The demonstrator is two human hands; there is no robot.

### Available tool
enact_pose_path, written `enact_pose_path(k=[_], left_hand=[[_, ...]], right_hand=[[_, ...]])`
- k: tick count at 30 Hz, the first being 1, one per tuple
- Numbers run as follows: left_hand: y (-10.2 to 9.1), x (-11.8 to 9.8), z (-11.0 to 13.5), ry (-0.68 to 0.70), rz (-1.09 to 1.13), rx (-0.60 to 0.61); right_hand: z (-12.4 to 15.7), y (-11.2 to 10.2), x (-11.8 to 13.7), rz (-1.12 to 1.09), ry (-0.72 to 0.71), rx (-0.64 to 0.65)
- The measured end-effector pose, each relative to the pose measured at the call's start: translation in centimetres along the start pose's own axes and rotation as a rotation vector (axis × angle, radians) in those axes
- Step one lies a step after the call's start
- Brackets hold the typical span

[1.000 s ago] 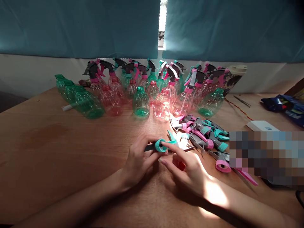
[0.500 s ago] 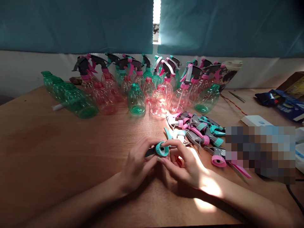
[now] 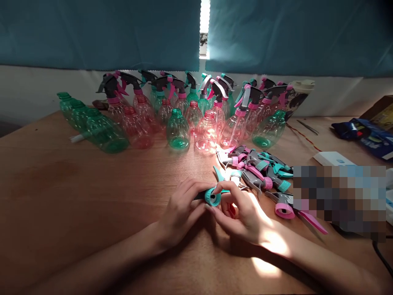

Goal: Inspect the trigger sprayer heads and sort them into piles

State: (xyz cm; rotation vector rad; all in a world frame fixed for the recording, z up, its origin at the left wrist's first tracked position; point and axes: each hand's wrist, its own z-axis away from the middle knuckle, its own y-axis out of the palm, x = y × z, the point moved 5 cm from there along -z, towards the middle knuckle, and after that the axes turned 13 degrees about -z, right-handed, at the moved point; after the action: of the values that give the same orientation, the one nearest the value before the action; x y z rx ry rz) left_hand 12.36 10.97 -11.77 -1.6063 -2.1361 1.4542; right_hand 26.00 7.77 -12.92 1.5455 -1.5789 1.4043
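My left hand [image 3: 183, 211] is wrapped round a grey trigger spray head, with its turquoise screw collar [image 3: 212, 197] pointing up toward me. The thumb and index finger of my right hand [image 3: 242, 211] pinch the rim of that collar. A dark hole shows in the middle of the collar. Most of the spray head's body is hidden behind my left fingers. Just beyond my hands lies a heap of loose grey spray heads [image 3: 254, 180] with pink and turquoise collars. One spray head with a pink collar [image 3: 284, 211] rests to the right of my right hand.
Several pink and green bottles stand along the back, some with spray heads fitted, such as this pink bottle [image 3: 233, 129]. An open green bottle [image 3: 178, 129] stands in front. At right are a white box [image 3: 333, 158], a blue packet [image 3: 365, 135] and a blurred-out patch.
The turquoise collar has turned slightly between my fingers, and my right index finger has curled more over its rim. The whole view has shifted a little. The bottles stay where they were.
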Motion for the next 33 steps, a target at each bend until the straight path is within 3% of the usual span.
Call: enact_pose_path(k=[11, 18, 25, 28, 33], left_hand=[[0.4, 0.4, -0.6, 0.029, 0.099, 0.094], [0.5, 0.2, -0.6, 0.037, 0.030, 0.081], [0.2, 0.6, -0.6, -0.002, -0.011, 0.029], [-0.2, 1.1, -0.5, -0.053, -0.062, 0.006], [-0.7, 0.9, -0.7, 0.043, -0.122, -0.061]], right_hand=[[-0.4, -1.9, 1.1, 0.279, -0.108, 0.116], [-1.2, -1.0, 1.2, 0.302, -0.141, 0.175], [-1.5, -1.4, 0.3, 0.188, 0.028, 0.084], [-1.1, -1.6, 0.6, 0.224, -0.018, 0.097], [-1.1, -2.4, 0.6, 0.176, 0.035, -0.040]])
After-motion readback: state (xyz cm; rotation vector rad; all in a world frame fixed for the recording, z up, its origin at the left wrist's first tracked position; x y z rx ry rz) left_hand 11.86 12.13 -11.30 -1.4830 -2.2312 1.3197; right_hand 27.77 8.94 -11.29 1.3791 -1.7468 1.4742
